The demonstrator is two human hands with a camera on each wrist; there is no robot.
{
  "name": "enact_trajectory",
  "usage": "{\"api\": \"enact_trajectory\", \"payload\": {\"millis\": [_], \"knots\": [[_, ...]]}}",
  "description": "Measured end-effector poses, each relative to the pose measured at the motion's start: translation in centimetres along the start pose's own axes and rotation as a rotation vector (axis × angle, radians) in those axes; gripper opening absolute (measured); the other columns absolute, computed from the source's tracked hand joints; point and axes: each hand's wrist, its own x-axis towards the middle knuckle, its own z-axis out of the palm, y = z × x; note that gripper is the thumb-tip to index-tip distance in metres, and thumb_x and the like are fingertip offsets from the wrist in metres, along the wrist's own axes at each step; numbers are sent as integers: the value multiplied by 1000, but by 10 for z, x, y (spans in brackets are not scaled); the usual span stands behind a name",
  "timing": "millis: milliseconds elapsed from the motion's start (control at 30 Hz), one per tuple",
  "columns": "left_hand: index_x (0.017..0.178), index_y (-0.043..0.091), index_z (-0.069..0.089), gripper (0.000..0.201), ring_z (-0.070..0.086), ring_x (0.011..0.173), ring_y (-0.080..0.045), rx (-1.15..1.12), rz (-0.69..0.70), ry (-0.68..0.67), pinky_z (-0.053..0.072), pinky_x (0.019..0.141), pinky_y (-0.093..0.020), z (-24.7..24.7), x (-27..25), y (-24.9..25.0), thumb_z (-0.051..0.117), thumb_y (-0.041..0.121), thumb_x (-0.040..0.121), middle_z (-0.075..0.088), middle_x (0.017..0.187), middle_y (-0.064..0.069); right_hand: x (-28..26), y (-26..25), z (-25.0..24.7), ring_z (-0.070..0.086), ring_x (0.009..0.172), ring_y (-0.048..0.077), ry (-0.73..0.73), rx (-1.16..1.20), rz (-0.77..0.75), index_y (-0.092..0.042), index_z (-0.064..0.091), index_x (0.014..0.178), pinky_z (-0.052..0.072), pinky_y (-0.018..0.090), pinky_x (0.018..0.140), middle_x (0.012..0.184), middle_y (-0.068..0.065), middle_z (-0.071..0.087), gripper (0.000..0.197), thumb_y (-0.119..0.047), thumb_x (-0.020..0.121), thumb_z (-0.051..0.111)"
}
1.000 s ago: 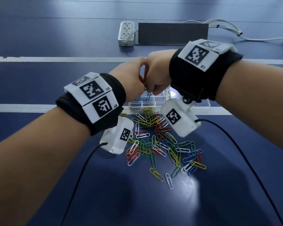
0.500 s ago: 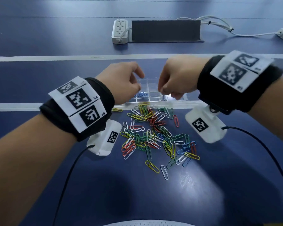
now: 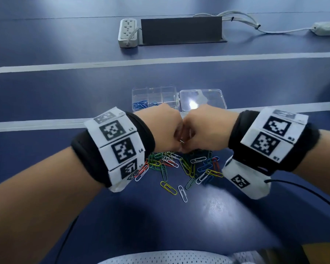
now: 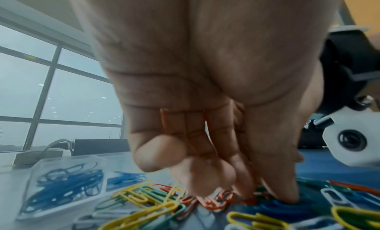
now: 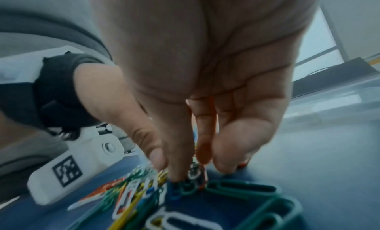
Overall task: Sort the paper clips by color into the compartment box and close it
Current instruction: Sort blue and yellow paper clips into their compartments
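A heap of mixed-colour paper clips lies on the blue table. My left hand and right hand hang over its far edge with knuckles touching. In the left wrist view, my left hand keeps orange-red clips under its curled fingers, and its fingertips dip into more red clips. In the right wrist view, my right hand pokes thumb and forefinger into the heap; red clip wire shows under its curled fingers. The clear compartment box stands open beyond, with blue clips in its near-left compartment.
The box's clear lid lies flat to the right of the box. A white power strip, a dark panel and cables sit at the table's far side. Black wrist-camera cords trail toward me on both sides.
Both hands have pulled back from over the box toward me and dropped onto the clip heap, meeting knuckle to knuckle. The box and lid are now in plain sight.
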Motion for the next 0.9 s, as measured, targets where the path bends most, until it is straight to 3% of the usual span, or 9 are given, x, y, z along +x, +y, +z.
{"api": "enact_trajectory", "payload": {"millis": [67, 133, 200, 300, 367, 467, 600, 767, 900], "knots": [[81, 20, 72, 18, 50, 69, -17, 9, 4, 1, 43, 66, -26, 2, 2, 1, 69, 37, 76, 52, 61, 6, 2, 6, -2, 57, 71, 20, 5, 33, 17, -17, 68, 84, 49, 26, 70, 80, 4, 68, 17, -33, 77, 69], [84, 22, 72, 13, 48, 69, -13, -6, 11, -1, 44, 67, -25, 3, 3, 0, 70, 32, 76, 49, 58, 11, 0, 12, -5, 52, 65, 12, 18, 72, 33, -26, 63, 75, 48, 26, 72, 78, 2, 61, 8, -28, 78, 70], [87, 23, 72, 11, 50, 69, -12, -31, 18, 2, 45, 69, -24, 3, 3, -1, 67, 24, 78, 47, 58, 14, -3, 18, -6, 48, 66, 10, 60, 74, 19, -29, 58, 68, 47, 25, 72, 77, 0, 52, 17, -22, 79, 68], [88, 23, 71, 12, 52, 71, -12, -58, 13, 12, 48, 72, -25, 1, 2, -1, 63, 21, 79, 49, 61, 15, -11, 21, -6, 39, 61, -4, 112, 48, -40, -25, 68, 77, 44, 22, 64, 67, -8, 55, 14, -14, 81, 60], [85, 23, 70, 9, 52, 73, -14, -45, 9, 24, 50, 75, -27, 1, 3, 0, 65, 27, 79, 54, 66, 12, -15, 20, -5, 32, 62, -11, 116, 42, -52, -22, 72, 83, 47, 24, 68, 68, -6, 63, 9, -21, 80, 64], [84, 22, 71, 14, 55, 77, -19, 8, 12, 16, 52, 77, -31, 3, 6, 4, 66, 34, 78, 55, 70, 4, -16, 15, 1, 45, 62, 6, 98, -19, -41, -21, 73, 84, 47, 26, 66, 75, 2, 67, 19, -38, 76, 69], [80, 20, 69, 12, 61, 83, -29, 63, 17, 19, 52, 72, -35, 4, 9, 7, 64, 30, 77, 44, 62, 3, -13, 13, 5, 57, 76, 28, 86, -69, -37, -15, 73, 80, 46, 28, 64, 75, 9, 64, 17, -30, 78, 65], [89, 27, 65, 14, 62, 91, -30, 40, 19, 44, 54, 78, -41, 7, 8, 5, 61, 23, 76, 51, 82, 2, -14, 23, 1, 35, 72, 17, 152, -40, -74, -16, 75, 85, 54, 34, 77, 80, 12, 72, 21, -16, 77, 54], [78, 32, 55, 14, 60, 92, -27, 28, 52, 43, 53, 78, -40, 9, 7, 4, 61, 20, 76, 54, 87, 4, -21, 28, -8, 42, 53, 2, 114, 91, -56, -28, 72, 96, 40, 14, 59, 54, -12, 50, 26, -17, 80, 54]]}}
